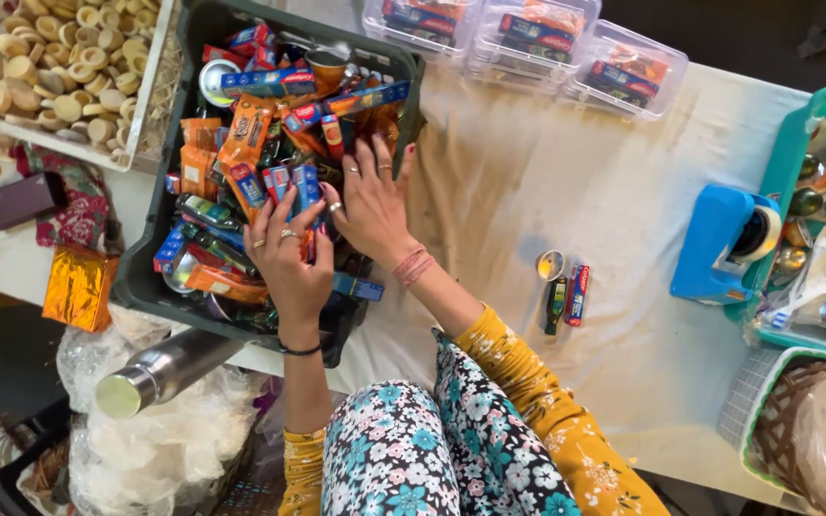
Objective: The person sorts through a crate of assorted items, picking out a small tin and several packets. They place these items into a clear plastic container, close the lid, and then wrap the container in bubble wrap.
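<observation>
A dark plastic crate (pixel 145 277) on the cloth-covered table is heaped with several small packets (pixel 241 143) in orange, blue and red, plus small metal cups. Both my hands are inside it. My left hand (pixel 289 263) lies back-up near the crate's front. Its ringed fingers bend over small blue and red boxes (pixel 303 186), and its palm is hidden, so any grip is unclear. My right hand (pixel 372 205) is just beside it, touching it. The right fingers are spread flat over the packets near the crate's right wall.
A white tray of round biscuits (pixel 59 67) sits at the far left, with clear lidded boxes (pixel 528 38) at the back. On the cloth lie a metal cup (pixel 550 265), a dark tube (pixel 554 304) and a red-blue packet (pixel 576 294). Blue tape dispenser (pixel 719 244), teal tray (pixel 786 143), steel bottle (pixel 164 368).
</observation>
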